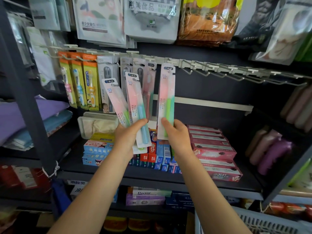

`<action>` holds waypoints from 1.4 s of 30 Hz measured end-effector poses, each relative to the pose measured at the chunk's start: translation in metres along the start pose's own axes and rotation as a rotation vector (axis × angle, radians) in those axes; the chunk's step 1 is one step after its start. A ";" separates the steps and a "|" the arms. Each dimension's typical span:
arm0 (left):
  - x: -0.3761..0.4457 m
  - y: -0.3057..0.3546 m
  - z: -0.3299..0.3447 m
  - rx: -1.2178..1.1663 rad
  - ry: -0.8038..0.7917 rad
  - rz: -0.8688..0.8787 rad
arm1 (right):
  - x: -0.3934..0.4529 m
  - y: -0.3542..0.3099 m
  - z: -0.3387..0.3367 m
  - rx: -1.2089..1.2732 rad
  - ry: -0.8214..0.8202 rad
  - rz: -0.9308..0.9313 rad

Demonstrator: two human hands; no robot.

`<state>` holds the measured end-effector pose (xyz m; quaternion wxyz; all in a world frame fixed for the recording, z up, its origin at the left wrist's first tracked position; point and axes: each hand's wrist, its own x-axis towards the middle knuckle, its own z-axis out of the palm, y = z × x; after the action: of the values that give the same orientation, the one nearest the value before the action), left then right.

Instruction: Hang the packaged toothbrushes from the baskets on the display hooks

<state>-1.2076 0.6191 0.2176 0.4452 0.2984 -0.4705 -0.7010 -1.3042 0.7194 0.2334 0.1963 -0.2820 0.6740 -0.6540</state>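
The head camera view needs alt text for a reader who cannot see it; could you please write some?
A person's right hand lifts a pink-and-green toothbrush pack to a hook on the display rail, while the left hand grips two similar packs fanned out. Other toothbrushes hang left; empty hooks run right, above stacked toothpaste boxes.

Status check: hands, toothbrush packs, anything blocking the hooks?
Left hand grips two spare packs. Right hand holds one pack, top at the hook rail. Empty hooks to the right, unobstructed.

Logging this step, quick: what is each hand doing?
Left hand: grips two toothbrush packs.
Right hand: grips one toothbrush pack.
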 end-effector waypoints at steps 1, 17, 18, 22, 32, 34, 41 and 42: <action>0.001 -0.001 -0.001 0.000 0.006 -0.001 | 0.000 0.004 0.001 -0.005 0.001 0.010; 0.009 -0.016 -0.010 0.065 0.016 -0.027 | 0.045 0.033 0.022 -0.018 -0.017 0.268; 0.008 -0.017 -0.010 0.067 0.011 -0.032 | 0.040 0.036 0.020 0.002 -0.021 0.302; 0.007 -0.020 -0.008 0.084 -0.017 -0.035 | 0.016 0.036 0.010 0.070 -0.078 0.234; 0.002 -0.012 -0.009 0.086 -0.067 0.034 | -0.006 0.029 0.014 -0.104 -0.250 -0.099; 0.000 -0.010 -0.013 0.106 -0.052 0.073 | -0.007 0.027 0.015 -0.042 -0.220 -0.106; -0.003 -0.002 -0.023 0.053 0.008 0.086 | -0.013 0.019 0.022 0.061 -0.223 -0.147; -0.003 -0.001 -0.024 0.047 0.013 0.090 | -0.012 0.018 0.024 0.072 -0.220 -0.147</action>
<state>-1.1869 0.6125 0.2076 0.4724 0.2919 -0.4968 -0.6670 -1.2818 0.7083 0.2127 0.2305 -0.3934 0.6020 -0.6555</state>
